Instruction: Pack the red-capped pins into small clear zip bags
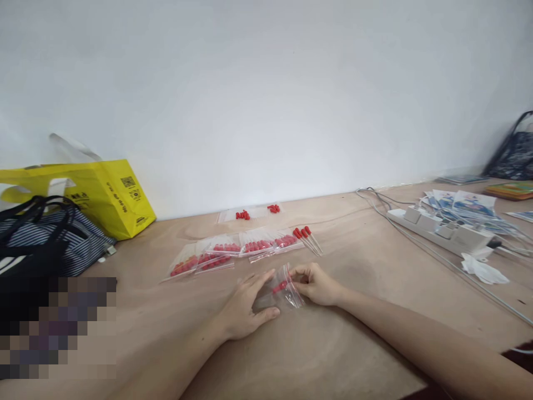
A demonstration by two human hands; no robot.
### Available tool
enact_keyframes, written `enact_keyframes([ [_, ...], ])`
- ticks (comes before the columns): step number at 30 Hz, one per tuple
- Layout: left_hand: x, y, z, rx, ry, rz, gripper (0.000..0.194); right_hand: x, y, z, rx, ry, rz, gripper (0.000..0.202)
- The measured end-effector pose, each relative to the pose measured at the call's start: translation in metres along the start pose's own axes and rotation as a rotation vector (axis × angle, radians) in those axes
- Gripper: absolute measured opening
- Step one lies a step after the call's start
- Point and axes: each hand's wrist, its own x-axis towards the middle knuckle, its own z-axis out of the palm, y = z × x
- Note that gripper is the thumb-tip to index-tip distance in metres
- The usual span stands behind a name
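In the head view, a small clear zip bag (pixel 291 299) with a red-and-white strip at its mouth lies on the table between my hands. Red-headed pieces (pixel 280 287) show through its plastic. My left hand (pixel 250 305) rests at the bag's left side, fingers stretched and thumb apart. With bent fingers and thumb, my right hand (pixel 314 283) pinches the bag at its mouth; the fingertips are partly hidden. Just beyond lie several loose thin sticks with red heads (pixel 307 230). Left of them, filled clear bags of red-headed sticks (pixel 258 244) overlap in a row.
Against the wall lies another clear bag (pixel 260 214) with two red clusters. A yellow bag (pixel 112 194) and a striped bag (pixel 89 239) stand left. On the right are a power strip (pixel 441 233) with cables, a crumpled tissue (pixel 485 269) and printed packets (pixel 470 205).
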Motion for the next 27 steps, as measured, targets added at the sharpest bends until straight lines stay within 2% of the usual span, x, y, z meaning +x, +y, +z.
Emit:
enact_keyframes([
  [3,0.002,0.001,-0.001,-0.021,0.009,0.018,0.063,0.0,-0.003,-0.004,-0.148,-0.017,-0.048,0.019],
  [8,-0.008,-0.01,-0.005,-0.038,0.07,-0.007,0.057,-0.001,0.003,-0.004,-0.152,0.046,-0.046,0.022],
  [10,-0.014,-0.016,-0.007,-0.058,0.047,-0.024,0.054,0.0,0.006,-0.004,-0.14,0.062,0.01,0.024],
  [12,-0.019,-0.02,-0.008,-0.076,0.028,-0.027,0.052,0.002,0.009,-0.01,-0.103,0.051,0.136,0.025],
  [14,-0.02,-0.021,-0.009,-0.084,0.02,-0.033,0.051,0.009,0.012,-0.024,-0.085,0.099,0.272,0.025],
  [15,-0.02,-0.02,-0.009,-0.085,0.019,-0.039,0.051,0.013,0.013,-0.034,-0.114,0.17,0.333,0.025],
  [18,-0.019,-0.019,-0.01,-0.089,0.016,-0.046,0.051,0.035,0.017,-0.071,-0.367,0.547,0.442,0.023],
  [19,-0.018,-0.018,-0.01,-0.091,0.017,-0.042,0.05,0.044,0.019,-0.082,-0.414,0.595,0.471,0.023],
  [22,-0.018,-0.019,-0.009,-0.098,0.022,-0.025,0.049,0.071,0.024,-0.105,-0.49,0.647,0.549,0.028],
  [27,-0.018,-0.024,-0.006,-0.105,0.033,-0.008,0.049,0.104,0.029,-0.104,-0.507,0.573,0.654,0.024],
])
